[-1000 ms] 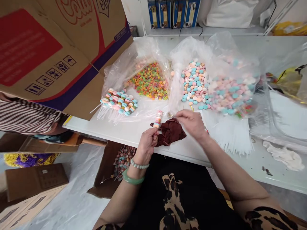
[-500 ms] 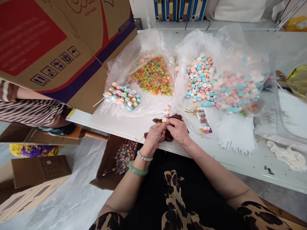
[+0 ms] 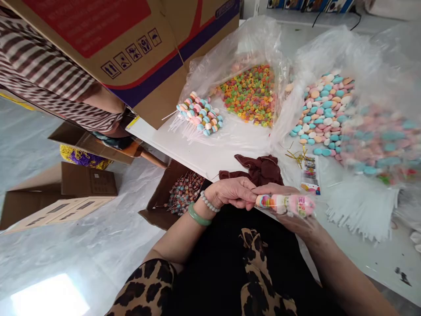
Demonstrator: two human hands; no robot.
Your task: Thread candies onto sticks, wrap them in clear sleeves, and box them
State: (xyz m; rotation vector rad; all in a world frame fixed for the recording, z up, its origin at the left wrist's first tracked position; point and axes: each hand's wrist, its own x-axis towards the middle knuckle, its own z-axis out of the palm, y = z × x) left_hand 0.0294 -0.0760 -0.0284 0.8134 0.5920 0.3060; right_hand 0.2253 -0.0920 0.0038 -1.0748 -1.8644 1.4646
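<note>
A wrapped candy skewer (image 3: 286,204) in a clear sleeve lies sideways, its soft pink end pointing right. Pinched fingers of my left hand (image 3: 235,192) grip its lower left end, where the stick is mostly hidden. My right hand (image 3: 281,189) is closed around that same end from behind, partly covered by the candy. Just beyond both hands a dark brown cloth (image 3: 263,170) lies crumpled on the table. Gold twist ties (image 3: 296,156) and a small printed packet (image 3: 311,174) are to the right of the cloth.
Bagged candy rings (image 3: 250,94) and pastel candies (image 3: 324,109) stand at the back. Finished candy skewers (image 3: 200,115) lie at left, white sticks (image 3: 358,206) at right. A large carton (image 3: 138,48) blocks the left rear; a floor box (image 3: 161,188) holds wrapped sweets. Someone's striped sleeve (image 3: 59,66) shows behind.
My hands have come off the brown cloth, nearer my body. The candy skewer has turned from upright to sideways, pointing right. The camera view has swung left.
</note>
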